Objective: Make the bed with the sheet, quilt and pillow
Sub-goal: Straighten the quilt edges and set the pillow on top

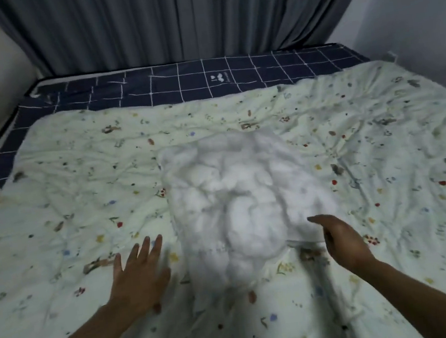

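The left hand (pixel 140 274) lies flat with fingers spread on the bedding, grasping nothing; the right hand (pixel 343 241) hovers edge-on, fingers loosely curved and empty, just beside the pillow's near right corner. A navy sheet with a white grid pattern (pixel 178 86) covers the mattress and shows along the far edge and the left side. Over it lies a wrinkled cream quilt printed with small coloured flowers (pixel 78 186), spread across most of the bed. A lumpy white pillow without a cover (pixel 242 200) rests on the quilt's middle, lengthwise between the two hands. Grey pleated curtains (pixel 170 21) hang behind the bed.
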